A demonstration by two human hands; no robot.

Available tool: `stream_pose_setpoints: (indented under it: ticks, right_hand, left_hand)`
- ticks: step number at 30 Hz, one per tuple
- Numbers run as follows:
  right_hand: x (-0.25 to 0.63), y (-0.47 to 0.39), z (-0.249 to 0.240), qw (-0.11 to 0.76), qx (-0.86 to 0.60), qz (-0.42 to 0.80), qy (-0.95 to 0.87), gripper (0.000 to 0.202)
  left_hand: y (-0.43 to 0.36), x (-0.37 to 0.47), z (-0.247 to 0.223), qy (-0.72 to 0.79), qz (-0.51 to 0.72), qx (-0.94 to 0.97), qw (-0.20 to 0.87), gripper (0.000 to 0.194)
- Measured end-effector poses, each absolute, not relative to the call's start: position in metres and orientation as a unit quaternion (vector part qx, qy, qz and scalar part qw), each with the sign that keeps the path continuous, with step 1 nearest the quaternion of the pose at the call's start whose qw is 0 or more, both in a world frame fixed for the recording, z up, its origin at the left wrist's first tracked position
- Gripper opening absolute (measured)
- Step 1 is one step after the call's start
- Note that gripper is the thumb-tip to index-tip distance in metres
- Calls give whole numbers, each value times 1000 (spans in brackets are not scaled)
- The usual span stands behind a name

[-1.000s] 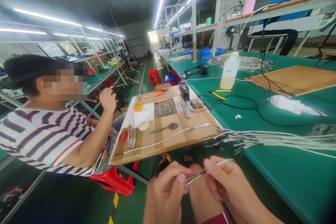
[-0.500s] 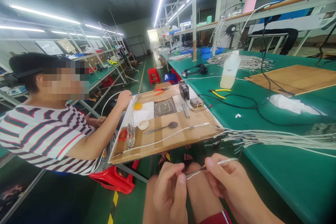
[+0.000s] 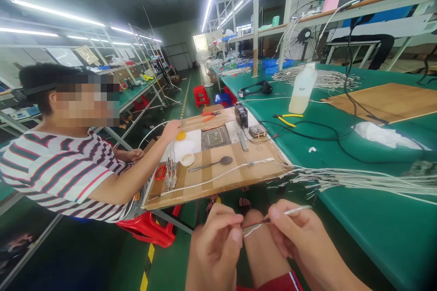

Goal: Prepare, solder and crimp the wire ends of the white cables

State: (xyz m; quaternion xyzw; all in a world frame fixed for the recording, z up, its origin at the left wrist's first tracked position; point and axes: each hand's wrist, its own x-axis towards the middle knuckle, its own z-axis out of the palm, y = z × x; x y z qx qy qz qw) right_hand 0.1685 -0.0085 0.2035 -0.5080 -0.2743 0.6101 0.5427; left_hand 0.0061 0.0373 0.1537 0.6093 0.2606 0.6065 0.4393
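Both hands point(image 3: 251, 236) hold a cable point(image 3: 297, 210) (apparently stripped).

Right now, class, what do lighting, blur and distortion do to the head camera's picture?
Head view: ceiling tubes glare white; the floor at lower left sinks into shadow; the striped shirt looks stretched near the edge; thin wires between the left hand and right hand look soft.

1. Between my left hand point(image 3: 221, 241) and right hand point(image 3: 297, 232) is a cable point(image 3: 298, 209).
2. Before me, the table point(image 3: 201, 176) has a spoon point(image 3: 211, 163) right of scissors point(image 3: 160, 173).
3. Behind the spoon stands a small fan point(image 3: 241, 116).
4. On the bench point(image 3: 375, 232), rightward, a bottle point(image 3: 302, 91) stands behind pliers point(image 3: 287, 121).
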Motion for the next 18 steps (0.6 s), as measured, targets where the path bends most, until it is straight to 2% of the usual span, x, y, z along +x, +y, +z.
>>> stream_pose_setpoints:
  ticks: [3,18]
  right_hand:
    - [168,-9,202,536,-508,615,-277,70]
    - [170,-12,201,538,-506,598,-312,66]
  left_hand:
    - [40,2,150,237,598,593,484,17]
    - [36,1,156,292,588,582,480,19]
